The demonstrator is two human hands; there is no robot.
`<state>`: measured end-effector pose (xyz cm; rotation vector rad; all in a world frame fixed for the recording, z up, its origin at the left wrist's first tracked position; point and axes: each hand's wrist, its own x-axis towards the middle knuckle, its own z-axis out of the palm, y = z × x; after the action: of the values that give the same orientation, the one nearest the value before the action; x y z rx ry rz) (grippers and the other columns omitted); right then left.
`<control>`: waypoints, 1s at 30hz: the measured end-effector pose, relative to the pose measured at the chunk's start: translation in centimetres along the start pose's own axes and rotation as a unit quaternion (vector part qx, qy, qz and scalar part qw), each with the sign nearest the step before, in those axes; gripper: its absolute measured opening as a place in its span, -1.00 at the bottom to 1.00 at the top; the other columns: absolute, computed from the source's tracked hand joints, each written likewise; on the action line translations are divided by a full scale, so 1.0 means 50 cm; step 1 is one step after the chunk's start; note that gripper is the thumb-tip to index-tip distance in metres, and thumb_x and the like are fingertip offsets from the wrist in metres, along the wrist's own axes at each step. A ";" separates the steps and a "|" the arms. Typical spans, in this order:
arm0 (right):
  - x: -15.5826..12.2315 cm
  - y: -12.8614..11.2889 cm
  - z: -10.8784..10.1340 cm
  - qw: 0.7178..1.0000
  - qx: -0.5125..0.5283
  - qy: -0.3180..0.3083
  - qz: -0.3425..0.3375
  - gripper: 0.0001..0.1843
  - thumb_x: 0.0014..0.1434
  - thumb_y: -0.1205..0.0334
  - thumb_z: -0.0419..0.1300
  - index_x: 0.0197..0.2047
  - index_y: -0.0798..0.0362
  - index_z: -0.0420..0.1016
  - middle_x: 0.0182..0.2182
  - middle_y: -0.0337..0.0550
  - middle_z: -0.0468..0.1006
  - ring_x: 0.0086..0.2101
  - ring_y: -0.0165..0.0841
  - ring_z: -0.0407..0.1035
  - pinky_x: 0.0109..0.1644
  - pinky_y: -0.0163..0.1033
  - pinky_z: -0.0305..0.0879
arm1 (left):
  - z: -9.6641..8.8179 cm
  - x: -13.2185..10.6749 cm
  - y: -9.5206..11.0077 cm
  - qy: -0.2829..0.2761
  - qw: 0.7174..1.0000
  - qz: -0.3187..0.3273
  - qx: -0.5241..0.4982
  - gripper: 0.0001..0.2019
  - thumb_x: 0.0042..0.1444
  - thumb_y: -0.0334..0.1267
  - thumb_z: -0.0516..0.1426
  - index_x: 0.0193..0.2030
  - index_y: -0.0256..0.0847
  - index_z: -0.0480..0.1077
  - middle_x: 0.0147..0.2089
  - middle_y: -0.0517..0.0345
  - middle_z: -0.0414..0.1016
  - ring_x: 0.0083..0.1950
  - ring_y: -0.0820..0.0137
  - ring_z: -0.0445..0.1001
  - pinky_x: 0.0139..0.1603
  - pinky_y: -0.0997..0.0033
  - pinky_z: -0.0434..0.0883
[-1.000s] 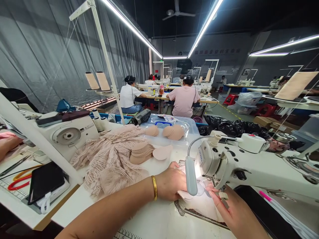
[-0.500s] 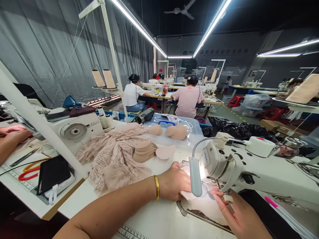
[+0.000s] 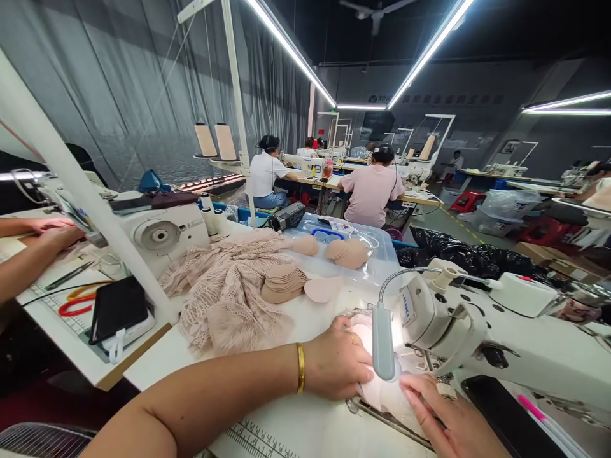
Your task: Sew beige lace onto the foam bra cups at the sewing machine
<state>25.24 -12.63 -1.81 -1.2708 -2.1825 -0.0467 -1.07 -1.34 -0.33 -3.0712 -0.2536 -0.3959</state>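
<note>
The left hand [image 3: 337, 362] lies palm down on a pale pink fabric piece [image 3: 361, 334], fingers bent and partly spread towards the right hand. Its far fingertip and its near fingertips touch the fabric; whether the thumb pinches the layer from below cannot be told. A gold bracelet [image 3: 300, 367] sits on that wrist, and a ring [image 3: 353, 339] is on one finger. The right hand [image 3: 439, 407] is half open, its fingers extended towards the left hand and their tips at the fabric's near right portion. Whether it grips or merely steadies the material cannot be told.

The fabric piece lies between the two hands, under a lit grey lamp [image 3: 383, 346] that covers part of it. The white sewing machine [image 3: 429, 318] has its head just beyond the right hand; the needle area is not clearly visible. A black flat object [image 3: 501, 407] and a pink-ended pen [image 3: 532, 407] lie to the right of the right hand.

Beyond the left hand, a pale cut piece [image 3: 321, 289] lies beside a stack of beige pads [image 3: 284, 283]. A heap of lace [image 3: 233, 299] is left of that stack. On the near side of the left hand, ruler markings [image 3: 260, 439] run along the white surface [image 3: 310, 420].
</note>
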 end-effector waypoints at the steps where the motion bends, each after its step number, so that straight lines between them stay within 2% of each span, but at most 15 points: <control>1: 0.007 -0.008 -0.002 1.000 0.012 -0.011 -0.015 -0.79 0.51 0.21 0.08 0.00 -0.18 0.54 -0.27 -0.30 0.73 -0.34 -0.32 0.67 -0.27 -0.34 0.59 | 0.000 -0.002 0.005 0.004 1.000 0.003 0.005 -0.91 0.18 -0.30 0.23 -0.33 -0.18 0.42 -0.26 0.17 0.59 -0.15 0.20 0.47 0.11 -0.05 0.12; 6: 0.022 -0.036 -0.002 0.994 0.047 -0.084 -0.052 -0.78 0.46 0.27 0.08 -0.12 -0.16 0.56 -0.36 -0.26 0.63 -0.39 -0.32 0.59 -0.33 -0.32 0.54 | 0.001 -0.008 0.027 0.026 1.000 0.016 -0.007 -0.85 0.29 -0.27 0.17 -0.34 -0.17 0.39 -0.26 0.21 0.60 -0.18 0.23 0.46 0.12 -0.08 0.14; 11: 0.012 -0.029 0.009 0.993 0.024 -0.102 -0.060 -0.75 0.43 0.31 0.10 -0.18 -0.14 0.58 -0.39 -0.25 0.56 -0.42 -0.32 0.54 -0.37 -0.32 0.49 | 0.002 -0.012 0.043 0.023 0.999 0.032 -0.015 -0.79 0.32 -0.23 0.18 -0.35 -0.20 0.36 -0.25 0.25 0.56 -0.26 0.31 0.40 0.13 -0.10 0.14; 17: 0.007 -0.017 0.026 0.995 -0.024 -0.084 -0.048 -0.67 0.48 0.31 0.00 -0.05 -0.09 0.61 -0.32 -0.16 0.63 -0.45 -0.31 0.57 -0.41 -0.27 0.48 | 0.022 -0.005 0.034 0.029 0.999 0.025 0.008 -0.82 0.34 -0.23 0.12 -0.30 -0.21 0.41 -0.28 0.16 0.51 -0.26 0.27 0.40 0.15 -0.19 0.14; 21: -0.008 0.006 0.046 0.995 -0.027 -0.096 -0.006 -0.65 0.53 0.24 -0.02 0.05 -0.14 0.60 -0.26 -0.15 0.67 -0.33 -0.27 0.64 -0.28 -0.22 0.58 | 0.026 0.008 0.024 0.018 1.000 0.006 0.023 -0.83 0.32 -0.27 0.13 -0.32 -0.22 0.41 -0.26 0.12 0.53 -0.24 0.26 0.41 0.14 -0.17 0.15; 24: -0.029 0.032 0.071 0.995 -0.050 -0.088 0.025 -0.66 0.55 0.16 0.01 0.19 -0.20 0.57 -0.09 -0.11 0.73 -0.22 -0.21 0.68 -0.24 -0.19 0.62 | 0.017 0.018 0.016 0.009 1.000 -0.010 0.022 -0.84 0.33 -0.28 0.16 -0.30 -0.22 0.43 -0.23 0.17 0.56 -0.21 0.28 0.44 0.18 -0.12 0.16; 26: -0.038 0.042 0.085 0.995 -0.069 -0.058 0.037 -0.64 0.55 0.11 0.01 0.22 -0.20 0.56 -0.05 -0.10 0.74 -0.21 -0.18 0.70 -0.30 -0.18 0.63 | 0.010 0.026 0.007 0.002 1.000 -0.021 0.023 -0.88 0.33 -0.25 0.20 -0.24 -0.21 0.47 -0.19 0.18 0.59 -0.18 0.26 0.48 0.18 -0.08 0.18; 30: -0.024 0.030 0.087 0.994 -0.103 -0.009 0.020 -0.61 0.55 0.11 -0.04 0.13 -0.11 0.61 -0.14 -0.10 0.76 -0.34 -0.20 0.70 -0.45 -0.21 0.59 | 0.000 0.043 -0.011 -0.024 0.999 -0.037 0.027 -0.87 0.34 -0.20 0.21 -0.18 -0.20 0.53 -0.16 0.11 0.63 -0.14 0.22 0.53 0.15 -0.07 0.25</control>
<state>24.76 -11.39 -6.35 -1.4325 -2.2112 -0.2509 0.88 -0.48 0.23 -3.0283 -0.3753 -0.3141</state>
